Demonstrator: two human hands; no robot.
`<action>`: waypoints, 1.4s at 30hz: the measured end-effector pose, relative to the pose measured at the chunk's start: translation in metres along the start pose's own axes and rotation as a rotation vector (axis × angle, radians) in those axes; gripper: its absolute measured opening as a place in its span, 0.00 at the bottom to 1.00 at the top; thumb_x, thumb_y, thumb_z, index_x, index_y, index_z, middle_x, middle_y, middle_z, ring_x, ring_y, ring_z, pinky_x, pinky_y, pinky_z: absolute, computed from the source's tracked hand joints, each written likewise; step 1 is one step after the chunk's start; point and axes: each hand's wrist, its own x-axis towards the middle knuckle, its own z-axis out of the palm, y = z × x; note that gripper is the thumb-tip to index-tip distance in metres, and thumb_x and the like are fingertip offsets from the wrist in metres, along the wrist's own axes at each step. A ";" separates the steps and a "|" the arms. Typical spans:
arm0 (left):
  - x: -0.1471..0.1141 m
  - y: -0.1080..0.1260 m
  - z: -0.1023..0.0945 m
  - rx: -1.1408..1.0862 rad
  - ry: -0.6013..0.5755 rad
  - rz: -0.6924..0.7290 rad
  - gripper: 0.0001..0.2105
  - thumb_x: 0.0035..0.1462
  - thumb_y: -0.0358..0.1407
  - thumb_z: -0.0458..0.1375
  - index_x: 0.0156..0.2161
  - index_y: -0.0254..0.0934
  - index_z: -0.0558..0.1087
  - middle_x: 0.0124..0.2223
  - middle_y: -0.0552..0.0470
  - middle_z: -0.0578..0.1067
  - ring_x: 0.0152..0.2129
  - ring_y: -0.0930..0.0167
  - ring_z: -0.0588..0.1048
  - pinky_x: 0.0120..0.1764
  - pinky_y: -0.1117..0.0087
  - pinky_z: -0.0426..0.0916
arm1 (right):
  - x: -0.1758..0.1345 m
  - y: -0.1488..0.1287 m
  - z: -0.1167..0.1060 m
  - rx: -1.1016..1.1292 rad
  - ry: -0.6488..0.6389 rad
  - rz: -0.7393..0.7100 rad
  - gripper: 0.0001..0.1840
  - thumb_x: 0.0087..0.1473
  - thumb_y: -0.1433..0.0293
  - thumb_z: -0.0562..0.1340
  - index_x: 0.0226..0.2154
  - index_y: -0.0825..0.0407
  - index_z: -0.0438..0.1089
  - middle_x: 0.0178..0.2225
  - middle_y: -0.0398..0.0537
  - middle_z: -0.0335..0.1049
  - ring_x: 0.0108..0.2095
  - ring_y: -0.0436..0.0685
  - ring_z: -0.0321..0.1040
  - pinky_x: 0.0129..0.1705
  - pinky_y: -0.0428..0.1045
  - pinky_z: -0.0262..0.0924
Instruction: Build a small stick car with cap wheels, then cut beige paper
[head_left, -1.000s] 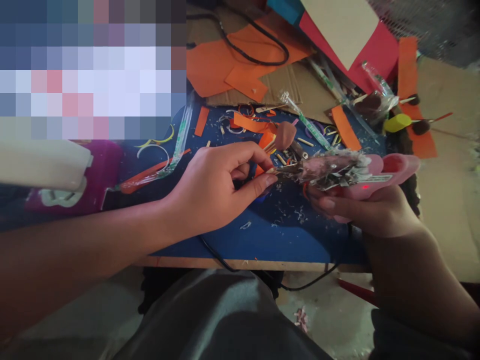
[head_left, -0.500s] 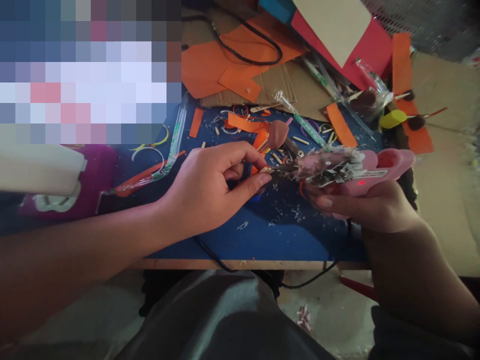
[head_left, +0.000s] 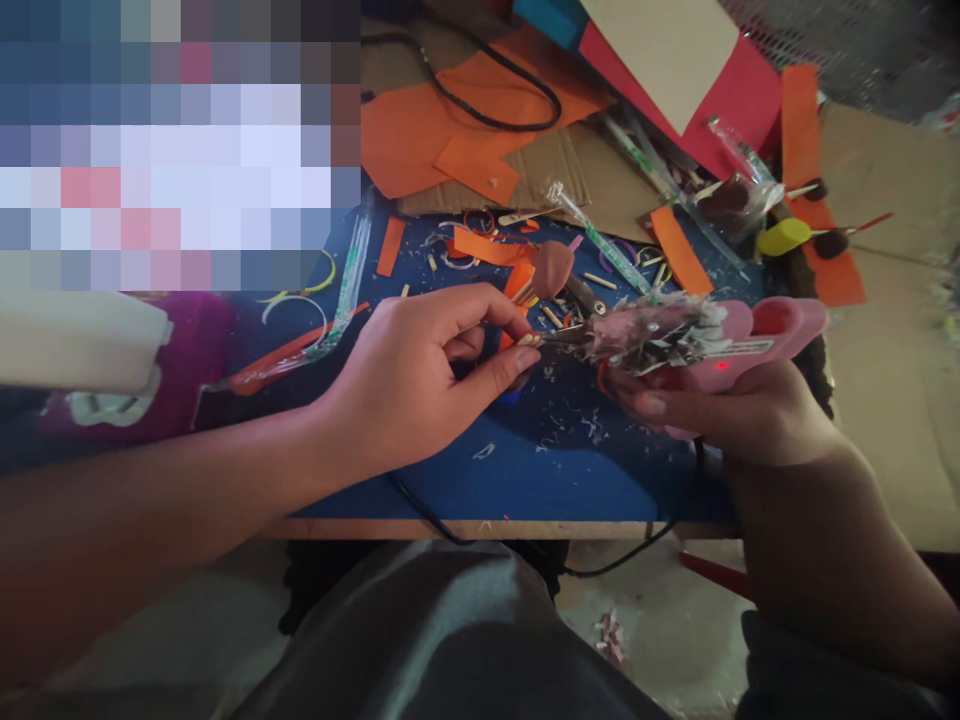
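My right hand (head_left: 739, 410) is wrapped round a pink hot glue gun (head_left: 787, 335), its red light lit. The gun's front barrel is crusted with shreds and grey-white fluff, and its nozzle (head_left: 562, 338) points left. At the nozzle's tip, my left hand (head_left: 435, 375) pinches a small pale piece (head_left: 528, 341) between thumb and forefinger. Most of that piece is hidden by the fingers. Just beyond the fingertips lies a brown rounded shape (head_left: 553, 268) among orange scraps.
The blue tabletop (head_left: 465, 490) carries sticks, shavings and orange strips (head_left: 679, 250). Plastic-wrapped tubes (head_left: 600, 235) lie behind the hands. Orange sheets (head_left: 405, 130), red card (head_left: 750, 110) and cardboard sit further back. A purple-and-white power strip (head_left: 112, 410) is at left; a black cable (head_left: 427, 510) hangs over the front edge.
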 end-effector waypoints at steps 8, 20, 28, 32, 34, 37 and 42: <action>0.000 0.001 0.001 0.005 0.005 -0.019 0.02 0.62 0.37 0.65 0.38 0.45 0.77 0.20 0.62 0.60 0.17 0.74 0.57 0.24 0.68 0.60 | 0.004 -0.010 0.001 0.109 -0.135 -0.072 0.24 0.48 0.69 0.79 0.50 0.41 0.83 0.34 0.48 0.77 0.30 0.56 0.73 0.23 0.47 0.65; 0.000 0.002 0.000 -0.005 -0.003 -0.016 0.02 0.62 0.39 0.64 0.38 0.45 0.76 0.20 0.61 0.61 0.17 0.74 0.59 0.25 0.66 0.60 | 0.001 -0.004 -0.003 0.101 -0.086 -0.067 0.27 0.48 0.70 0.80 0.51 0.42 0.82 0.38 0.46 0.81 0.36 0.56 0.78 0.35 0.47 0.73; 0.001 0.000 0.001 -0.032 0.010 -0.003 0.03 0.61 0.37 0.66 0.38 0.45 0.76 0.19 0.63 0.60 0.16 0.75 0.58 0.24 0.68 0.59 | 0.005 -0.009 -0.001 0.082 -0.096 -0.110 0.21 0.46 0.70 0.80 0.45 0.43 0.84 0.41 0.45 0.84 0.40 0.56 0.79 0.42 0.48 0.74; 0.001 0.000 0.001 -0.035 0.018 0.016 0.03 0.60 0.36 0.66 0.37 0.45 0.76 0.19 0.63 0.60 0.15 0.75 0.56 0.23 0.69 0.59 | 0.005 -0.010 0.000 0.091 -0.105 -0.122 0.26 0.46 0.73 0.79 0.49 0.40 0.83 0.45 0.44 0.84 0.41 0.57 0.80 0.45 0.49 0.74; 0.002 0.000 0.001 -0.046 0.016 0.019 0.03 0.60 0.36 0.66 0.37 0.45 0.76 0.19 0.63 0.60 0.15 0.75 0.56 0.23 0.69 0.58 | 0.004 -0.008 -0.001 0.085 -0.103 -0.130 0.25 0.47 0.72 0.79 0.48 0.41 0.83 0.44 0.45 0.84 0.43 0.57 0.80 0.45 0.48 0.74; 0.002 0.000 0.001 -0.063 0.015 0.014 0.03 0.59 0.36 0.67 0.36 0.45 0.77 0.19 0.63 0.60 0.15 0.75 0.56 0.22 0.69 0.58 | 0.003 -0.005 -0.003 0.072 -0.116 -0.125 0.16 0.49 0.70 0.79 0.42 0.43 0.84 0.42 0.45 0.83 0.46 0.57 0.80 0.49 0.48 0.74; 0.004 0.001 0.001 -0.117 0.030 -0.006 0.03 0.58 0.35 0.68 0.35 0.44 0.78 0.18 0.63 0.60 0.15 0.76 0.57 0.22 0.69 0.56 | 0.004 -0.007 -0.003 0.110 -0.165 -0.146 0.20 0.52 0.71 0.78 0.47 0.38 0.84 0.49 0.41 0.83 0.50 0.54 0.79 0.52 0.44 0.74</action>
